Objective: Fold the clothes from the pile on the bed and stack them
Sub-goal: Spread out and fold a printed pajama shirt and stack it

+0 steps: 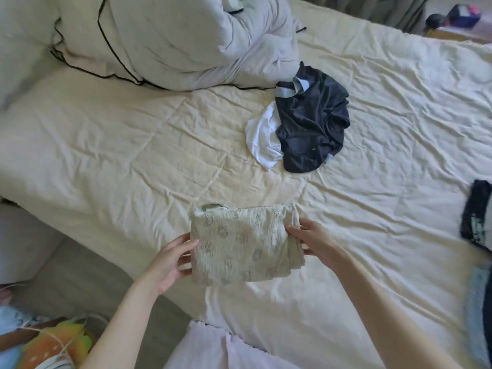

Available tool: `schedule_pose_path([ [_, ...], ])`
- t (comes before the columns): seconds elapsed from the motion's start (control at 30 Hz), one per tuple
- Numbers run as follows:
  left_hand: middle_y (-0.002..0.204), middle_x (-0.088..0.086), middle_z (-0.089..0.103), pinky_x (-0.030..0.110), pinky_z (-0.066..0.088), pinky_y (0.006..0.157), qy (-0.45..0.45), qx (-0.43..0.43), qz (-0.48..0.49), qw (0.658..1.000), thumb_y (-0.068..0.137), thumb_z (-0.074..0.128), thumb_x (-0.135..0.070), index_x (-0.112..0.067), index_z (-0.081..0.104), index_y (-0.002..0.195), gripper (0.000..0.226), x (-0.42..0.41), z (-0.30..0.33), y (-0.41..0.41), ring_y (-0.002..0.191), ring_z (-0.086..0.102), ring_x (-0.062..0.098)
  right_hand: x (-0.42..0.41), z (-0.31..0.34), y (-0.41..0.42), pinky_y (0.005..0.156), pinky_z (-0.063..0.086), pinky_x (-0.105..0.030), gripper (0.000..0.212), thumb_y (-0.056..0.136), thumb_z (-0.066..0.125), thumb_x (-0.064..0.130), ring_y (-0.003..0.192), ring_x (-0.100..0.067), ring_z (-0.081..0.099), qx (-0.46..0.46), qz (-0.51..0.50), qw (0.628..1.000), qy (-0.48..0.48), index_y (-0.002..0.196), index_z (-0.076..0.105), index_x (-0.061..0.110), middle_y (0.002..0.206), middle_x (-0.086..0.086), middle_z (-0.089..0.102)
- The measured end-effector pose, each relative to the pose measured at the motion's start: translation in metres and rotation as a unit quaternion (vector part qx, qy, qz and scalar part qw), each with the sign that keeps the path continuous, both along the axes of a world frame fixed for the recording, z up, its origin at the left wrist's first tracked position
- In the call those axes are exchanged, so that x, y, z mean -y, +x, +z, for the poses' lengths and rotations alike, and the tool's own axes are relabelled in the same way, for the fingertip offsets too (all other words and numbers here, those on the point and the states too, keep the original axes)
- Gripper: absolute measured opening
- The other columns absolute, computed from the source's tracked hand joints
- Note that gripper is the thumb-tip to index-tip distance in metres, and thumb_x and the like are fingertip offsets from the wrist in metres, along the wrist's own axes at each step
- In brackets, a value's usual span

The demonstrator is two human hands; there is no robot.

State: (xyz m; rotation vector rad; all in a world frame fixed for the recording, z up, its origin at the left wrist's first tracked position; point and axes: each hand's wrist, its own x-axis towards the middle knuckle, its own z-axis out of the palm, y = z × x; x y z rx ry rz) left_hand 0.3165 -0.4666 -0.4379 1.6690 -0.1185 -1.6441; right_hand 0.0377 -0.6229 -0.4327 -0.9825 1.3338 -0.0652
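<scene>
Folded printed garment [246,242] is lying on the bed [133,155] near its front edge; left hand [170,262] is gripping its left side, right hand [311,242] is pinching its right side; dark and white clothes pile [306,121] is sitting well beyond the garment; crumpled duvet [173,41] is lying further back.
</scene>
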Motion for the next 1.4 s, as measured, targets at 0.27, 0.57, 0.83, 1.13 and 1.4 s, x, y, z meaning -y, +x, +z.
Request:
schedule_pose_path([
  [0.27, 0.099, 0.005, 0.071, 0.044, 0.051, 0.082, -0.041, 0.024, -0.052, 0.998, 0.088, 0.062, -0.021, -0.023, 0.065, 0.108, 0.020, -0.016, 0.046, -0.063, 0.095, 0.063, 0.027, -0.067, 0.079, -0.068, 0.058, 0.051, -0.025, 0.010, 0.096, 0.053, 0.022, 0.077, -0.010, 0.068, 0.010, -0.081, 0.994, -0.068, 0.100, 0.062, 0.023, 0.097, -0.005, 0.069],
  [0.57, 0.105, 0.008, 0.068, 0.038, 0.051, 0.072, -0.072, 0.042, -0.199, 0.976, 0.091, 0.059, -0.020, -0.023, 0.061, 0.112, 0.021, -0.052, 0.071, -0.120, 0.095, 0.062, 0.027, -0.194, 0.098, -0.139, 0.066, 0.055, -0.032, 0.019, 0.098, 0.050, 0.017, 0.088, -0.021, 0.068, 0.005, -0.238, 0.969, -0.073, 0.112, 0.062, 0.018, 0.104, -0.010, 0.069],
  [0.83, 0.093, -0.005, 0.074, 0.033, 0.052, 0.065, -0.099, 0.050, -0.304, 0.946, 0.090, 0.060, -0.024, -0.028, 0.065, 0.110, 0.020, -0.071, 0.087, -0.201, 0.090, 0.067, 0.020, -0.271, 0.100, -0.222, 0.071, 0.057, -0.035, 0.015, 0.096, 0.054, 0.022, 0.087, -0.018, 0.069, 0.011, -0.340, 0.936, -0.087, 0.106, 0.064, 0.026, 0.102, -0.005, 0.070],
  [1.13, 0.092, -0.005, 0.074, 0.031, 0.051, 0.066, -0.134, 0.075, -0.375, 0.914, 0.092, 0.058, -0.021, -0.027, 0.065, 0.109, 0.020, -0.062, 0.096, -0.365, 0.084, 0.068, 0.016, -0.320, 0.103, -0.368, 0.060, 0.054, -0.028, 0.013, 0.095, 0.056, 0.023, 0.079, -0.014, 0.070, 0.026, -0.425, 0.899, -0.101, 0.104, 0.065, 0.022, 0.093, 0.000, 0.073],
  [1.4, 0.092, 0.002, 0.073, 0.030, 0.052, 0.066, -0.134, 0.096, -0.368, 0.915, 0.090, 0.061, -0.021, -0.020, 0.064, 0.111, 0.021, -0.050, 0.091, -0.494, 0.086, 0.068, 0.017, -0.317, 0.104, -0.489, 0.064, 0.054, -0.030, 0.013, 0.093, 0.059, 0.022, 0.084, -0.018, 0.070, 0.019, -0.444, 0.890, -0.096, 0.105, 0.063, 0.021, 0.099, -0.005, 0.071],
])
